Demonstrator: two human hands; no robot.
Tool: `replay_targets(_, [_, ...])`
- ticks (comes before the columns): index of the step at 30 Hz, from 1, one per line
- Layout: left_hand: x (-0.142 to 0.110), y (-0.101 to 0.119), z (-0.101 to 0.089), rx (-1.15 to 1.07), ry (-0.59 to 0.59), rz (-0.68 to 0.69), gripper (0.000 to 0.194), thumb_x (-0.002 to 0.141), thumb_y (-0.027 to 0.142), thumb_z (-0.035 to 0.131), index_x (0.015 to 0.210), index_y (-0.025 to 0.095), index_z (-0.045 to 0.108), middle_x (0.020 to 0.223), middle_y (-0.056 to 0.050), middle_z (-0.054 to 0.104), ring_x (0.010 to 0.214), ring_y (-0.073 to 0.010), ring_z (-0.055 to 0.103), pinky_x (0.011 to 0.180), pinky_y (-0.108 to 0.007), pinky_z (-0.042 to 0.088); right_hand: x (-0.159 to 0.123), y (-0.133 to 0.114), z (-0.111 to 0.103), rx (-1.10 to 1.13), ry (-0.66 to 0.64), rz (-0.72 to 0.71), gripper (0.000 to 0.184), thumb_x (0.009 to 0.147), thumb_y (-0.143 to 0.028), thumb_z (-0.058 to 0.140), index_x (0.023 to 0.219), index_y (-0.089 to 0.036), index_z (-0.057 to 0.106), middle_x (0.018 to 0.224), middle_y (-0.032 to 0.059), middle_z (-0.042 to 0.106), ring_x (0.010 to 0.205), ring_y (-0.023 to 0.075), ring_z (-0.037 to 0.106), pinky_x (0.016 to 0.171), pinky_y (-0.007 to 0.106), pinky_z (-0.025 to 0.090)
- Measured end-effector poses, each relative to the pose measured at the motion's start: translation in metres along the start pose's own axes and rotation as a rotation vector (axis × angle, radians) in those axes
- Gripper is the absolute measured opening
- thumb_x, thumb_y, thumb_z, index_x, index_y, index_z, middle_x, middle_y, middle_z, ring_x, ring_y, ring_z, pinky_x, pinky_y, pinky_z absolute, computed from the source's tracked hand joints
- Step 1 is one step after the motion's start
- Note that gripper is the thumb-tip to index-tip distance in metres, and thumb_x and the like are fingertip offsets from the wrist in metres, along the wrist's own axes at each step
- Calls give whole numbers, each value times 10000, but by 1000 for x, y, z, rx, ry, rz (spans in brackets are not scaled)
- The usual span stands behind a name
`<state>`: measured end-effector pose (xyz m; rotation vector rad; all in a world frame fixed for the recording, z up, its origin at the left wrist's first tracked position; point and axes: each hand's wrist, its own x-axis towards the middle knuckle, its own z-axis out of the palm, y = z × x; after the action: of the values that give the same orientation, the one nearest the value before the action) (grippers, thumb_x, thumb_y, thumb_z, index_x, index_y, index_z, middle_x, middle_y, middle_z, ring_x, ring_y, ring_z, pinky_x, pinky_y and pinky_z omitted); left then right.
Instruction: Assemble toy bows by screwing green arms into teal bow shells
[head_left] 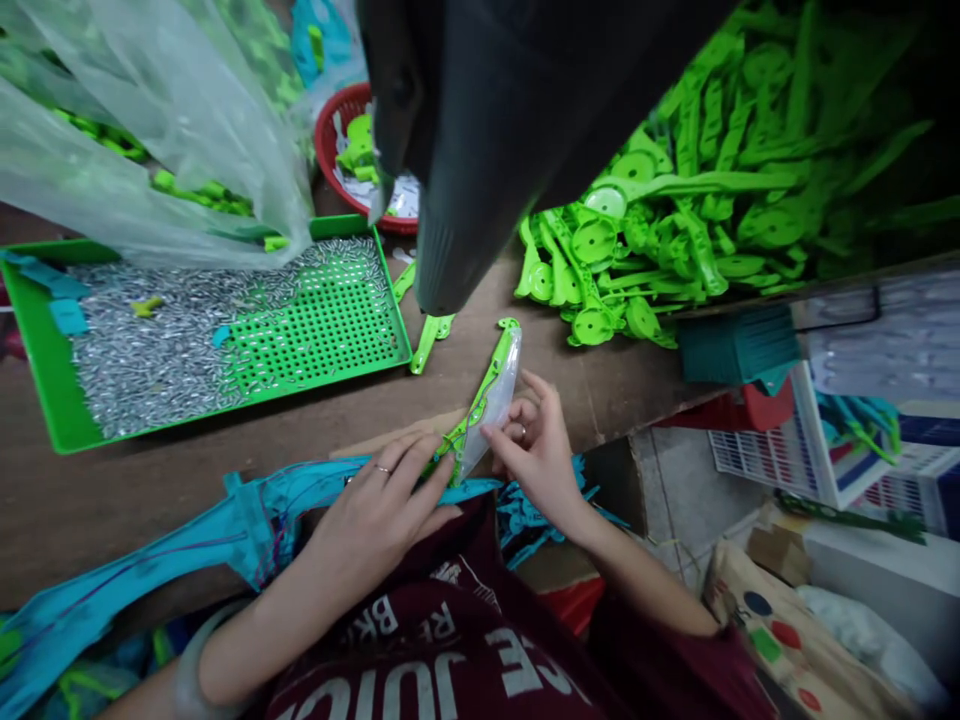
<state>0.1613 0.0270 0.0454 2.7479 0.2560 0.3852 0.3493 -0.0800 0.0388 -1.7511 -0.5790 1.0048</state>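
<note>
A narrow bright-green plastic part (pixel 489 378) with a thin wire-like line along it stands out over the table edge. Against its right side lies a translucent whitish curved panel (pixel 501 395). The fingers of my left hand (pixel 401 490) are closed over the lower end of the green part, hiding that end. My right hand (pixel 536 450) pinches the panel's right edge, thumb in front and the other fingers curled. Just beyond, a small green plastic piece (pixel 429 345) rests on the wood, below the tip of a dark machine arm (pixel 480 150).
A green perforated tray (pixel 330 340) of small metal pins stands left, under a clear plastic bag (pixel 225 130). Behind it is a red basket (pixel 328 140). Green plastic parts (pixel 637 240) are heaped at right. Blue cloth (pixel 187 545) runs along the front edge.
</note>
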Motion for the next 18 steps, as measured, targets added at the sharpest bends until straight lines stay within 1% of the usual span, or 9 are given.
replay_targets(2, [0, -1, 0, 9, 20, -7, 387, 975, 388, 581, 1215, 86, 616, 1201, -177, 620, 1111, -306, 606, 896, -436, 577, -3, 0, -3, -248, 74, -162, 663, 872, -320, 684, 1432, -304, 329, 971, 1, 523, 605, 107, 537, 551, 293, 536])
replay_targets(4, [1, -1, 0, 12, 9, -10, 398, 986, 412, 555, 1221, 96, 619, 1195, -169, 629, 1104, -296, 609, 892, -430, 578, -5, -3, -7, -549, 142, -404, 525, 878, -275, 678, 1360, -290, 469, 1061, 57, 534, 778, 164, 582, 690, 360, 562])
replay_targets(5, [2, -1, 0, 15, -1, -14, 406, 992, 423, 542, 1221, 98, 620, 1190, -165, 633, 1096, -292, 611, 889, -429, 579, -6, -6, -9, -684, 131, -548, 441, 885, -238, 661, 1304, -288, 532, 1081, 74, 550, 861, 195, 595, 752, 394, 561])
replay_targets(6, [2, -1, 0, 17, -15, -19, 414, 996, 431, 530, 1220, 95, 621, 1185, -160, 637, 1087, -289, 612, 888, -429, 580, -6, -9, -10, -794, 87, -689, 372, 892, -198, 633, 1251, -283, 579, 1085, 84, 575, 933, 223, 601, 799, 420, 555])
replay_targets(8, [2, 0, 0, 17, -35, -22, 423, 1000, 426, 523, 1215, 76, 622, 1180, -156, 645, 1082, -289, 609, 897, -425, 577, -6, -13, -11, -936, -66, -893, 328, 902, -135, 568, 1200, -257, 629, 1090, 97, 635, 1020, 253, 601, 851, 438, 547])
replay_targets(9, [2, 0, 1, 14, -36, -19, 421, 1002, 412, 523, 1216, 62, 620, 1181, -156, 649, 1091, -291, 605, 905, -424, 572, -5, -15, -10, -979, -135, -943, 325, 905, -121, 546, 1197, -227, 642, 1097, 105, 660, 1040, 259, 599, 858, 434, 547])
replay_targets(11, [1, 1, 3, 5, -31, -11, 406, 1013, 371, 510, 1237, 48, 613, 1195, -150, 657, 1134, -296, 591, 929, -424, 556, -4, -16, -8, -1040, -198, -959, 309, 914, -106, 521, 1187, -151, 658, 1104, 127, 693, 1060, 269, 593, 851, 418, 551])
replay_targets(14, [0, 2, 6, 0, -21, -4, 408, 1034, 343, 466, 1277, 44, 599, 1226, -141, 663, 1192, -302, 568, 948, -433, 537, -2, -15, -6, -1092, -202, -983, 272, 921, -85, 518, 1144, -80, 673, 1081, 142, 714, 1028, 267, 593, 815, 401, 544])
replay_targets(18, [0, 1, 6, 5, -43, 14, 385, 1023, 328, 489, 1241, 43, 628, 1217, -141, 675, 1183, -313, 579, 944, -439, 530, -1, -15, -8, -1131, -222, -1048, 242, 946, -119, 529, 1129, -69, 680, 1089, 149, 712, 1019, 264, 578, 789, 389, 529])
